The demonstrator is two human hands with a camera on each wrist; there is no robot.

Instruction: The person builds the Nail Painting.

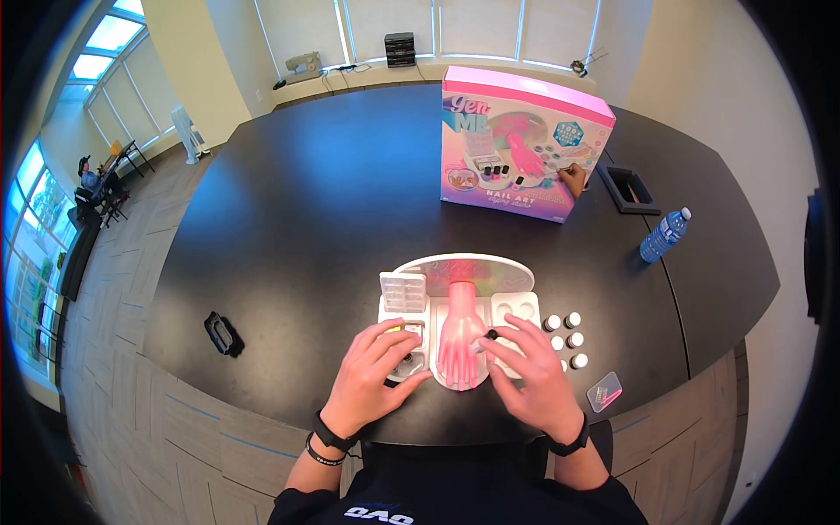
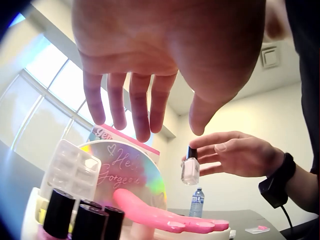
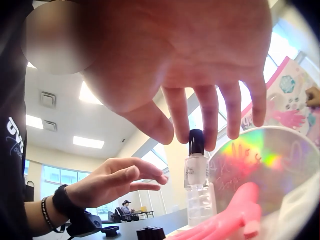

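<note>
My right hand (image 1: 535, 385) pinches a small nail polish bottle (image 3: 196, 171) by its black cap, holding it upright above the pink model hand (image 1: 460, 337). In the left wrist view the polish in the bottle looks pale pink. My left hand (image 1: 367, 381) hovers with fingers spread over the left tray of the white nail station, holding nothing. Several black-capped bottles (image 2: 89, 222) stand in that tray below it. A clear compartment case (image 1: 403, 291) is propped up behind them. The iridescent, lettered back panel (image 2: 127, 167) rises behind the model hand.
Several white-topped jars (image 1: 573, 340) stand right of the station, near a small clear case with a pink stick (image 1: 605, 393). The nail art box (image 1: 525, 144), a black tray (image 1: 627, 191) and a water bottle (image 1: 665, 234) are farther back. A black object (image 1: 223, 334) lies at left.
</note>
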